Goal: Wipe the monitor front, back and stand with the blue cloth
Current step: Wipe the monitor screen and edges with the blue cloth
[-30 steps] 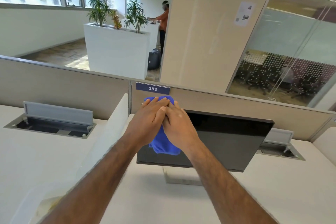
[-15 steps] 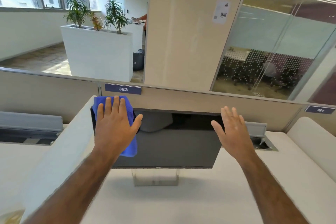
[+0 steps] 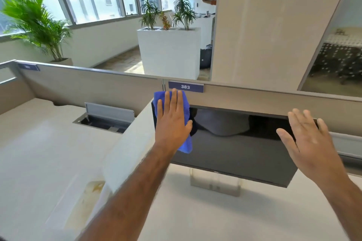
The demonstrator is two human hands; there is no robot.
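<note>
We press the cloth [image 3: 186,144] with straight left hand [image 3: 172,123] fingers on the monitor's [image 3: 235,148] front top-left corner, right hand [image 3: 311,143] spread, empty; sweep across next.

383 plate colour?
Dark blue-purple plate with white digits, head view.

Left hand [image 3: 172,121] flat, fingers straight; right hand [image 3: 311,139] spread, apparently hovering

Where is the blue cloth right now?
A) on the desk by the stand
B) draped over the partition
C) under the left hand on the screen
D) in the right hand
C: the left hand presses the blue cloth flat against an upper corner of the monitor; the right hand is open and holds nothing.
</note>
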